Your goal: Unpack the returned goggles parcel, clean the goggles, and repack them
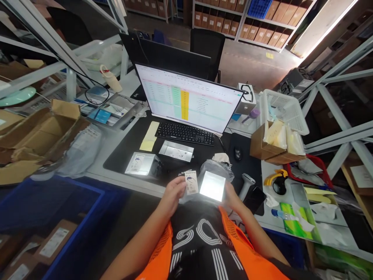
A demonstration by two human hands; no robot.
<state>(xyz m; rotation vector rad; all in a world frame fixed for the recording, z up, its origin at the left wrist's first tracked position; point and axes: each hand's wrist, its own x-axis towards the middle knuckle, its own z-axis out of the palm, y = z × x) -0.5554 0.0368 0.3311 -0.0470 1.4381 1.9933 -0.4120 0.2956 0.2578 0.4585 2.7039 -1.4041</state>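
Note:
Pinched between the thumb and fingers of my left hand [174,194] is a small printed label card [191,182], which has a picture of a dark blue item on it. My right hand [232,197] grips the right side of a shiny white box [212,186], whose top glares brightly. Clear plastic wrap [223,168] bunches behind this box. The card is upright, just left of the box. Farther left on the desk mat lies a silver box with a label [140,165]. An open silver box [176,151] sits behind my left hand.
A monitor [186,101] stands at the back, with a keyboard [185,133] before it. Right of my hands are a barcode scanner [247,183], a phone [255,200] and a mouse [238,153]. Opened cardboard boxes [43,136] and a blue bin [72,217] are left.

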